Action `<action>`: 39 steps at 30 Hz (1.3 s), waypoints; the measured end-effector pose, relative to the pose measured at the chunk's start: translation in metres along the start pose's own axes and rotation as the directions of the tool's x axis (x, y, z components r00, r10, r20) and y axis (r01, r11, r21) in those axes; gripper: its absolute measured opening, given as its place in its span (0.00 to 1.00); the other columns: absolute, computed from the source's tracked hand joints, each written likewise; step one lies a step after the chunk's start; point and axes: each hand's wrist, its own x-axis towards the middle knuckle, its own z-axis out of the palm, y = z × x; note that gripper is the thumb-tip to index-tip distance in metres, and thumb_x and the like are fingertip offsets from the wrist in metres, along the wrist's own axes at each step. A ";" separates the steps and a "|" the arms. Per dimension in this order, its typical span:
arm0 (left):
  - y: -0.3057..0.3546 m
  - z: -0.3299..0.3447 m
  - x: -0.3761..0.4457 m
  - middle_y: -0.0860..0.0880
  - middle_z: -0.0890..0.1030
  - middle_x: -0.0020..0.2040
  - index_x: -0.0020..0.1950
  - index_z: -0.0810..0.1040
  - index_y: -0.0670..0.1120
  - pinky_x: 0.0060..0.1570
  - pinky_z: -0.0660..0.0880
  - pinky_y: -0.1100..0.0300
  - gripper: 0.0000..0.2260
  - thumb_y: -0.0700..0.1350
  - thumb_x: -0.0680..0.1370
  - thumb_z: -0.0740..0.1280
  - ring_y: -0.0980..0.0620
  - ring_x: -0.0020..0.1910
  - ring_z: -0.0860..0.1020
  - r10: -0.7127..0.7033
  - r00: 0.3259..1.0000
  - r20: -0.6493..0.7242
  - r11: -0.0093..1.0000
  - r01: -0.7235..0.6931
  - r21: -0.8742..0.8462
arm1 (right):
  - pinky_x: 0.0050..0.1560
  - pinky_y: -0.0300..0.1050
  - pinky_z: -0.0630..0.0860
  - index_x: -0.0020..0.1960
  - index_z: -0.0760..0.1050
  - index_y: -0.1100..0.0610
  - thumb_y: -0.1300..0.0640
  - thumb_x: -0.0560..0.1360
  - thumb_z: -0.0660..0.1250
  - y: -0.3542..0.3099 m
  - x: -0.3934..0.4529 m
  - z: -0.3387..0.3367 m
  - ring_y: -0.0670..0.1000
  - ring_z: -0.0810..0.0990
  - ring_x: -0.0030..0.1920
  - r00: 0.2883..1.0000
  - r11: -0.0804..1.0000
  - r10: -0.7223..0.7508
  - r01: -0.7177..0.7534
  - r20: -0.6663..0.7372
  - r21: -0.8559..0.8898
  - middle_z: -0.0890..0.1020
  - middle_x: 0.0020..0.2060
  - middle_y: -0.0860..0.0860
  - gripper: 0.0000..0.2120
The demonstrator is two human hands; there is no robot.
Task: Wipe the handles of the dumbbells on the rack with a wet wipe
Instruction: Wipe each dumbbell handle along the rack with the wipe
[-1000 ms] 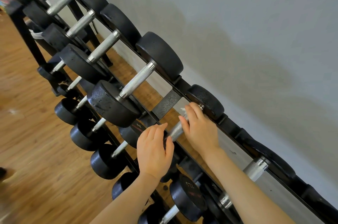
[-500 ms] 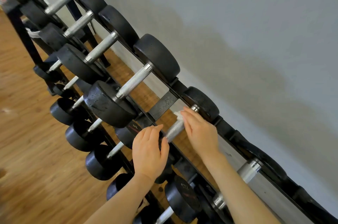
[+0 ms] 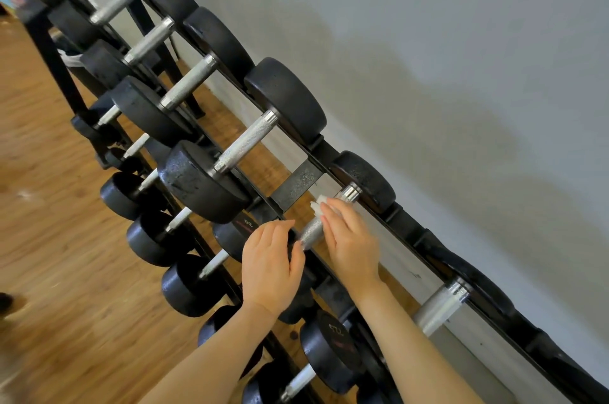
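While right hand point(image 3: 351, 243) presses a white wet wipe point(image 3: 319, 204) onto the knurled handle point(image 3: 313, 230) of a top-rail dumbbell, fingers curled over it, wipe has slid up toward the far head point(image 3: 365, 180) versus a second ago. Left hand point(image 3: 270, 266) grips the near head, mostly hidden. Lower dumbbell point(image 3: 242, 233) label reads "20".
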 end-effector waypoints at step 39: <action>-0.025 0.003 -0.043 0.49 0.57 0.80 0.78 0.58 0.54 0.71 0.55 0.53 0.25 0.60 0.82 0.50 0.49 0.79 0.53 0.009 0.996 0.090 0.995 -0.018 0.098 | 0.37 0.39 0.76 0.48 0.81 0.61 0.55 0.73 0.69 -0.020 0.012 -0.004 0.50 0.75 0.43 0.998 0.993 -0.014 0.021 0.055 -0.115 0.79 0.44 0.54 0.09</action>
